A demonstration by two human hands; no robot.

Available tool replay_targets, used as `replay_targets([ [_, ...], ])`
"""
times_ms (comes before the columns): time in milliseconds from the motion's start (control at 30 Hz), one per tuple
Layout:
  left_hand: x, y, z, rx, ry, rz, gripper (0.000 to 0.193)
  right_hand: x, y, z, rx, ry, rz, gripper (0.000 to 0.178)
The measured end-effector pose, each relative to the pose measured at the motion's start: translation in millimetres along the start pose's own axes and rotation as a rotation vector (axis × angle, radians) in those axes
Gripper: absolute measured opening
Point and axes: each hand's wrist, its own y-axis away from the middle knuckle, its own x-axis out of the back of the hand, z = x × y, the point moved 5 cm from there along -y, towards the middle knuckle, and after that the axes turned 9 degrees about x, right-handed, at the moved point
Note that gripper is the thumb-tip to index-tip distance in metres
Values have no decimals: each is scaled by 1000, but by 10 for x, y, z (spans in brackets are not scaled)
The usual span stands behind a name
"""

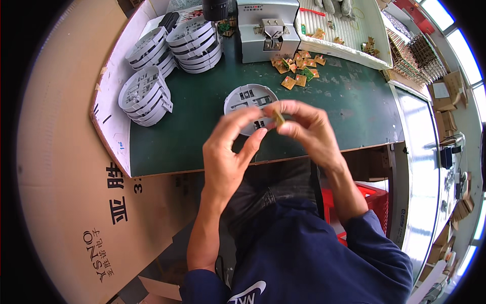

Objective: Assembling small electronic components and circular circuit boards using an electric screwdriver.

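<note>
My right hand pinches a small tan circuit board on edge between thumb and fingers. Close to it, my left hand has its thumb and forefinger spread apart, with nothing visible between them; its fingertips are slightly blurred. Below both hands a round grey plastic housing lies on the green tabletop, its moulded inside with dark fittings facing up. My hands cover its lower right part. Farther back, several loose tan boards are scattered in a pile, a few with green parts.
Stacks of grey housings stand at the left beside a white side panel. A grey metal machine is at the back, next to a white foam tray holding boards and gloves. A red plastic crate sits below the table at right.
</note>
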Motion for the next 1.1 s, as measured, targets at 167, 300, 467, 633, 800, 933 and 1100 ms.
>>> replay_targets([
  [167,77,-44,-120,37,-312,80,94,38,-481,-346,146,744,-3,44],
  [300,-208,-106,-223,24,-490,64,110,-64,-770,-215,470,1028,-195,31],
  [467,-216,-130,-348,16,-409,75,103,-159,-853,-43,456,1073,-322,30],
  [633,-201,-147,-316,18,-439,60,93,-132,-938,-24,380,1064,-371,30],
  [800,-219,-150,-289,24,-483,23,85,-51,-988,30,416,1020,-407,31],
  [933,-229,-142,-308,27,-534,-9,83,40,-972,70,361,862,-361,33],
  [1100,-219,-139,-309,34,-511,-3,85,87,-929,74,246,817,-301,30],
])
